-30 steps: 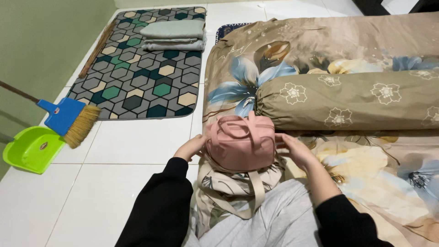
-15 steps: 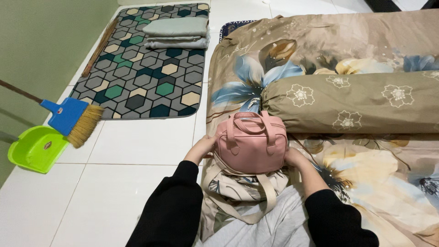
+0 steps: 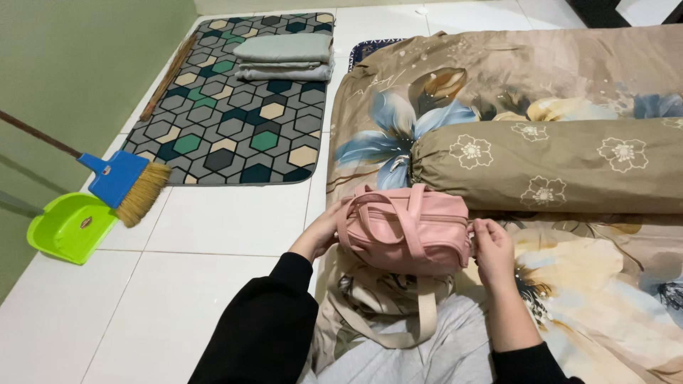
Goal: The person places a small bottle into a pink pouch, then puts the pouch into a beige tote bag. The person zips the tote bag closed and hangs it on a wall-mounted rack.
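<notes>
Both hands grip a pink bag (image 3: 405, 229) by its ends: the left hand (image 3: 321, 233) is closed on its left end, the right hand (image 3: 492, 245) pinches its right end. The bag sits on a beige tote (image 3: 384, 302) in the lap, just before a bolster (image 3: 548, 165) on the floral mattress (image 3: 605, 270); a broom (image 3: 121, 181) and green dustpan (image 3: 67, 227) lie on the tiles at left

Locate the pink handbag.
In the head view the pink handbag sits low centre, held between the left hand and right hand, just in front of the floral bolster.
</notes>
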